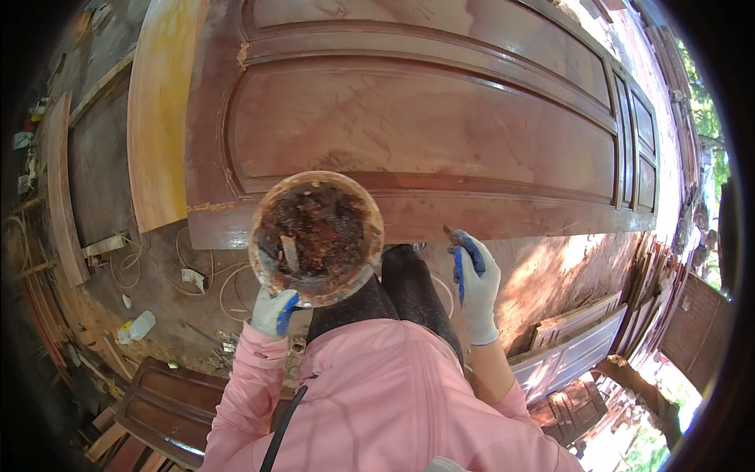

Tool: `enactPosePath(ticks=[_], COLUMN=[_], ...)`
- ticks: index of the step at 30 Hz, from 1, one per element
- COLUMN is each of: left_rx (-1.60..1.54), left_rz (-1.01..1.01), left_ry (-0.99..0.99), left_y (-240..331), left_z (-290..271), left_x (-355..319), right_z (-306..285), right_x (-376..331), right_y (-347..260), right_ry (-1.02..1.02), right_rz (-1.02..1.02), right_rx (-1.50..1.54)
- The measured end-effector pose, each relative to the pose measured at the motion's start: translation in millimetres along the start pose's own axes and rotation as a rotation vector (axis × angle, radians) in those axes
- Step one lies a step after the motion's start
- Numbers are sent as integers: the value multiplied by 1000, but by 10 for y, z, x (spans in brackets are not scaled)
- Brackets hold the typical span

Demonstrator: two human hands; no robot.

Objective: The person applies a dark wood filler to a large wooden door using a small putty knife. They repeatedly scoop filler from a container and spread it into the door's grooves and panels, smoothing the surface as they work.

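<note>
My left hand (275, 312), in a white glove with blue fingers, grips the near rim of a round bowl (371, 206). Inside it is a thick, lumpy, dark reddish-brown paste (326, 224), with a short pale stick (291, 254) in it. Off to the right, my right hand (478, 275), in the same kind of glove, is closed around a small thin brown piece (450, 233); most of it is hidden by the fingers. Just beyond both hands lies a large brown panelled door (425, 126), with orange-brown smears at its left corners and along its near left edge.
Left of the door stands a yellowish wooden board (161, 118). A loose hose (228, 287), a white bottle (142, 325) and scraps lie on the ground. A smaller dark panel (173, 409) sits at lower left. White panels (570, 354) and stacked boards lean at right.
</note>
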State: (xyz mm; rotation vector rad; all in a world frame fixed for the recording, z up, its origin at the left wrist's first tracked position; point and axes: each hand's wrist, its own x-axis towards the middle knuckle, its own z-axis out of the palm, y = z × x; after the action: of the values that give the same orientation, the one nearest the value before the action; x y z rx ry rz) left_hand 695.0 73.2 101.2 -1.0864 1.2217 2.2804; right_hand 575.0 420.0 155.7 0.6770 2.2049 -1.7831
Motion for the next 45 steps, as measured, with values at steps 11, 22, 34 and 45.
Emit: enactPosePath(ticks=[11,22,34,45], left_rx=[326,37,129,292], left_rz=[178,41,1,77], left_ry=[-341,-281,-324,-445], left_y=[-183,95,187,224], left_z=[212,620,729,684], left_x=[365,385,488,572], right_z=[83,320,621,600], right_x=[-104,-324,-492,-503], right_y=[-357,-394,-538,-507], right_ry=[17,18,9,34], right_rz=[-33,-125,-239,-325], right_rx=[34,-33,-55,-4])
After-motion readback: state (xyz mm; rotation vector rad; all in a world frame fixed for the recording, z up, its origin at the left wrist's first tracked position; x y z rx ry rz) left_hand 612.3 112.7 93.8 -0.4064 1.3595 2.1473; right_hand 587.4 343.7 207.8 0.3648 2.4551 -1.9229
